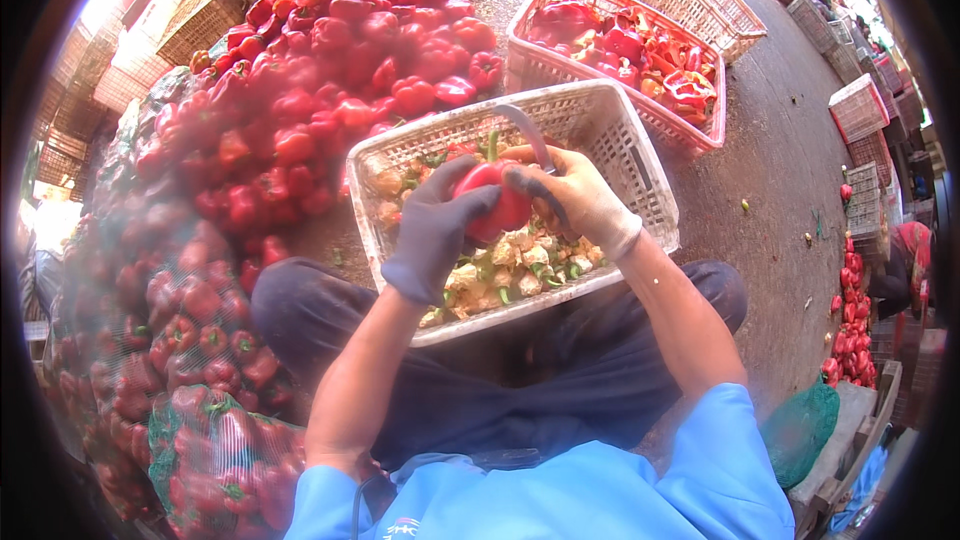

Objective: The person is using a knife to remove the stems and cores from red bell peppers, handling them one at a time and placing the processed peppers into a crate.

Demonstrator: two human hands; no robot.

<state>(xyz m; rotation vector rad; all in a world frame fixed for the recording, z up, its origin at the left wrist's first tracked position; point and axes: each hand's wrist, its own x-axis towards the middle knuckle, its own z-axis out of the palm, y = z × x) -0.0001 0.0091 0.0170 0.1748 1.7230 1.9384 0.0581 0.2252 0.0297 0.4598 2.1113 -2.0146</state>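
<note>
My left hand (428, 232), in a dark grey glove, is closed round a red bell pepper (500, 212) whose green stem points up and away from me. My right hand (588, 198), in a pale glove with dark fingertips, grips a curved knife (524, 127). Its hooked blade rises past the stem, while its handle is hidden in the palm. The right thumb lies against the pepper's side. Both hands are over a dirty white plastic crate (660, 208) between my knees. Cut-out pepper cores (500, 275) with pale seeds and green stems cover its bottom.
Beyond the white crate stands a pink crate (715, 105) of cut red pepper pieces. A big heap of red peppers (330, 80) spreads on the left, with net sacks of peppers (225, 460) nearer. At right lie more peppers (852, 310), a green net (803, 430) and stacked crates (860, 110).
</note>
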